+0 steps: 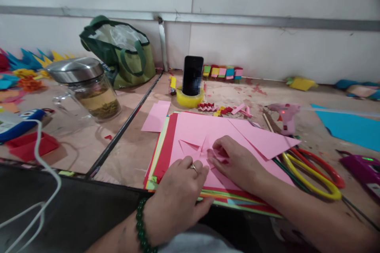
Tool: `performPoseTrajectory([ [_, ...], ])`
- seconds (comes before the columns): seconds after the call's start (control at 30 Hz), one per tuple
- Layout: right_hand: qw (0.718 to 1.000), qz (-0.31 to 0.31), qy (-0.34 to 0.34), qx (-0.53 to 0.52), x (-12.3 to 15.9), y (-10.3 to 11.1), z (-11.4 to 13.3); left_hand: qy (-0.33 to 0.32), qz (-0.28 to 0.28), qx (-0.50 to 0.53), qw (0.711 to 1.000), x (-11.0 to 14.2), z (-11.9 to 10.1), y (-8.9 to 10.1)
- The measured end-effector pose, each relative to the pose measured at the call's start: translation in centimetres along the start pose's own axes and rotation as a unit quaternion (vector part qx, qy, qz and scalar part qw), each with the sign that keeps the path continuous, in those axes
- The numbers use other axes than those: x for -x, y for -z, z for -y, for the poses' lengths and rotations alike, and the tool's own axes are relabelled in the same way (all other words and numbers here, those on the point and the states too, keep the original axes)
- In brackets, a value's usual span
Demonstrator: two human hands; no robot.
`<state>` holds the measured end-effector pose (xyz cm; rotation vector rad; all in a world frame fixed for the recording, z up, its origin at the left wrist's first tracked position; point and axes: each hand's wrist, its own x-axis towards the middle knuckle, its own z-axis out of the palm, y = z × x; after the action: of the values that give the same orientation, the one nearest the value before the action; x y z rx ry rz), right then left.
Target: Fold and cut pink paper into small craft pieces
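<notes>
Both of my hands work on a small folded piece of pink paper (190, 146), with creased flaps standing up, on top of a stack of coloured sheets (166, 158). My left hand (181, 189) has its fingers curled down onto the near left edge of the piece, its thumb lower and apart. It wears a ring and a green bead bracelet (141, 225). My right hand (234, 162) pinches the right side of the piece between thumb and fingers. My fingers hide part of the folds. A larger pink sheet (267, 140) lies to the right.
Scissors (314, 170) and a pink glue gun (285, 116) lie right of the stack. Behind it, a phone (192, 75) leans in a yellow tape roll (190, 99). A glass mug (97, 95), a green bag (133, 63) and a white cable (38, 154) are leftward.
</notes>
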<state>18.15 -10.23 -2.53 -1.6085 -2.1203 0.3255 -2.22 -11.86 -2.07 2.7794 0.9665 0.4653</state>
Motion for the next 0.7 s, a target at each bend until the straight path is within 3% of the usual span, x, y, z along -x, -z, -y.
performPoseTrajectory([
  [0.4,0.996,0.016,-0.070,-0.047,1.1,0.8,-0.8,0.028,0.055,0.007,0.998,-0.4,-0.3,0.9],
  [0.7,0.988,0.025,-0.045,-0.143,1.7,2.7,-2.1,0.022,0.053,0.049,0.997,-0.9,0.2,1.3],
])
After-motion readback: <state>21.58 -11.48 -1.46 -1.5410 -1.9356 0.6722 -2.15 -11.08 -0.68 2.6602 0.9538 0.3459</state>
